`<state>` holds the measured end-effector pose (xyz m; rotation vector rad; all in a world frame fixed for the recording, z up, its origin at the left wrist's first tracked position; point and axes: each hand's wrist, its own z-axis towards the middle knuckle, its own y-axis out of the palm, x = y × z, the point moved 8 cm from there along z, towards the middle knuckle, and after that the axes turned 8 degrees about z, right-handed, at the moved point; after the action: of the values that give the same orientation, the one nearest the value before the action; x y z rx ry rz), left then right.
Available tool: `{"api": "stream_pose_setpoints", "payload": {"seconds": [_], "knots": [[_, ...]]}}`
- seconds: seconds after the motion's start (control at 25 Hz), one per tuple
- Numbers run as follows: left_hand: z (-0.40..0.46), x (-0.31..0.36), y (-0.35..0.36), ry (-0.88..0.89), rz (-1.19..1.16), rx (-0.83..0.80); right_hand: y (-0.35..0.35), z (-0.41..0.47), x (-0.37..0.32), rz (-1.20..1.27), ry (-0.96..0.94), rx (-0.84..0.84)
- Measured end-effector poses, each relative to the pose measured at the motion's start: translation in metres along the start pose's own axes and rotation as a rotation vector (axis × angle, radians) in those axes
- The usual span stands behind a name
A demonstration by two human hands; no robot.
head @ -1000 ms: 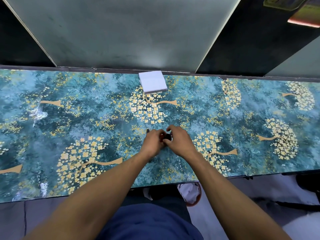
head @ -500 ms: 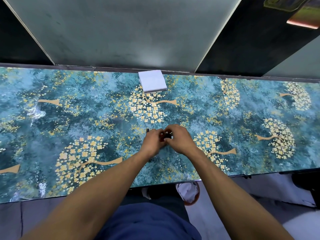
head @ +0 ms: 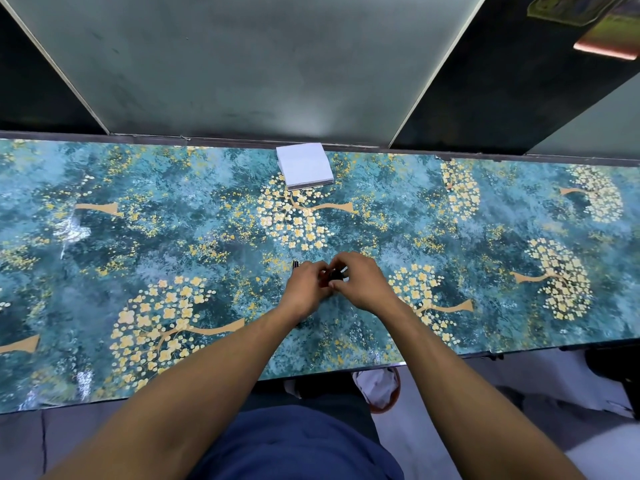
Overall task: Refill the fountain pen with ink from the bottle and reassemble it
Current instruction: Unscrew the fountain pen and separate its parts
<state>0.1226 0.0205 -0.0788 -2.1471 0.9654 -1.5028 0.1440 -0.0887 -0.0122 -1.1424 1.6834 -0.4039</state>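
Both my hands meet over the middle of the teal flower-patterned table (head: 138, 237). My left hand (head: 304, 289) curls round a small dark object, most likely the ink bottle (head: 335, 274), of which only a dark sliver shows between the hands. My right hand (head: 360, 282) curls over the top of the same dark object, fingers pinching it. A thin dark pen part (head: 295, 264) pokes out just past my left hand's knuckles. The rest of the pen is hidden by my hands.
A small stack of white paper squares (head: 304, 166) lies at the table's far edge, straight ahead of my hands. Grey and dark partition panels (head: 242, 64) rise behind the table. A waste bin (head: 379, 389) sits on the floor below the near edge.
My hands have stayed together on the dark object, with only slight finger shifts. The view has drifted a little.
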Motion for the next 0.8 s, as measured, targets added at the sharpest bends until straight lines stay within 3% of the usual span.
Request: {"api": "stream_pose_setpoints", "payload": {"seconds": [0.16, 0.4, 0.64, 0.8], "knots": [[0.000, 0.003, -0.003, 0.014, 0.000, 0.017, -0.008, -0.002, 0.009, -0.116, 0.124, 0.092], [-0.002, 0.002, -0.002, 0.002, -0.020, 0.003, 0.000, 0.001, -0.015, -0.185, -0.078, -0.051], [-0.005, 0.006, -0.006, 0.027, -0.012, 0.034, -0.001, -0.001, 0.004, -0.291, 0.108, 0.022], [-0.005, 0.008, -0.007, 0.027, -0.005, 0.045, 0.003, -0.003, -0.001, -0.267, 0.052, 0.019]]}}
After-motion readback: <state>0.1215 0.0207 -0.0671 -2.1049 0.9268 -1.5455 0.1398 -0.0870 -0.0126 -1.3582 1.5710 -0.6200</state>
